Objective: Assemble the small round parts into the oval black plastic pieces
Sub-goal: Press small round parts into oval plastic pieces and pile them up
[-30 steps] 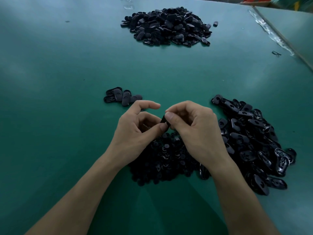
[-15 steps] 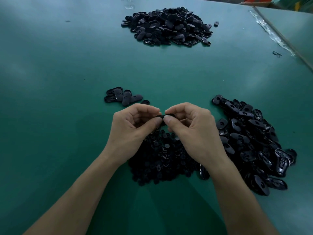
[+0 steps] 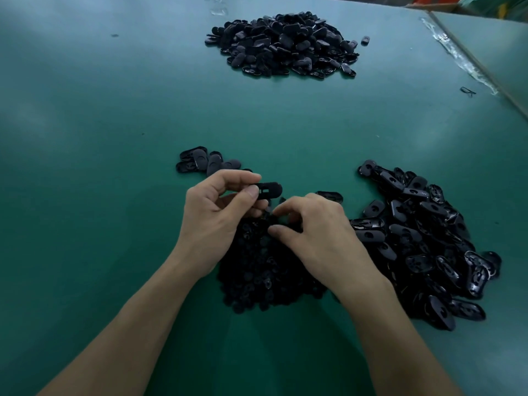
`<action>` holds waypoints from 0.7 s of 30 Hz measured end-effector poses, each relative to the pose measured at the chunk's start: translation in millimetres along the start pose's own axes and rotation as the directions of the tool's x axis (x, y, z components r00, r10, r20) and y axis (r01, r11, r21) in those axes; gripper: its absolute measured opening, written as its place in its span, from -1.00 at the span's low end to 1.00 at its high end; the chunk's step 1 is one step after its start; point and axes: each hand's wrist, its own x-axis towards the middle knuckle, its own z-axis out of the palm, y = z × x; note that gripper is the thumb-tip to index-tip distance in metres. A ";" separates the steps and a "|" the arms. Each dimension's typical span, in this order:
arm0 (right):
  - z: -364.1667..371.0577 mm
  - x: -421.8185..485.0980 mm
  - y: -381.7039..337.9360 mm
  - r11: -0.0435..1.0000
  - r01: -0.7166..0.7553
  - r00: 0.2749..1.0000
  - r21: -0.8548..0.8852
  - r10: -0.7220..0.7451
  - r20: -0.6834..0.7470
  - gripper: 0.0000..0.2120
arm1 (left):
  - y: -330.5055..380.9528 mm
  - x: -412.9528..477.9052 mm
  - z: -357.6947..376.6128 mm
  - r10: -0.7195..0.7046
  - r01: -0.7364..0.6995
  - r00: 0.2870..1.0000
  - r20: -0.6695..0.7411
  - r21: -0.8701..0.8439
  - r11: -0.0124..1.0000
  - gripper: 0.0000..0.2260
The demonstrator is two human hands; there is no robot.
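My left hand (image 3: 211,221) pinches one oval black piece (image 3: 270,190) between thumb and index finger, holding it flat just above the table. My right hand (image 3: 320,238) is lower, its curled fingers and thumb dipping into the heap of small round parts (image 3: 257,275) directly below both hands. Whether it pinches a round part is hidden among the dark pieces. A loose heap of oval black pieces (image 3: 423,238) lies to the right of my right hand.
A large pile of black pieces (image 3: 283,44) sits at the far middle of the green table (image 3: 114,195). Several oval pieces (image 3: 205,162) lie in a small group just beyond my left hand. A taped table edge (image 3: 463,64) runs along the far right.
Both hands were pinching one piece together. Now my right hand has let go and dropped to the round-parts heap, while my left hand alone keeps the oval piece.
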 end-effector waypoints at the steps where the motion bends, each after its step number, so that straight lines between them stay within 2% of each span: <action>1: 0.6 -0.2 -1.2 1.000 0.007 1.000 0.006 -0.007 -0.012 -0.84 | -0.2 0.1 0.2 0.000 0.000 1.000 0.000 0.000 1.000 -0.83; 4: 1.8 -0.3 -2.1 1.000 0.014 1.000 0.009 -0.013 -0.028 -0.92 | 0.0 0.3 0.2 0.013 -0.013 1.000 0.003 0.014 1.000 -0.82; 11: 3.0 0.1 -1.6 0.997 0.008 0.998 0.079 -0.003 -0.059 -0.91 | 0.2 -0.1 0.1 0.006 -0.006 1.000 0.001 0.018 1.000 -0.81; 18: 1.9 1.1 0.0 0.997 0.008 0.999 0.071 -0.005 -0.041 -0.84 | 0.0 0.5 -1.4 0.011 -0.011 1.000 0.006 0.027 1.000 -0.83; 21: 0.3 0.8 0.7 0.999 0.017 0.999 0.046 -0.015 -0.040 -0.88 | -0.3 0.4 -1.1 0.011 -0.011 1.000 0.006 0.027 1.000 -0.82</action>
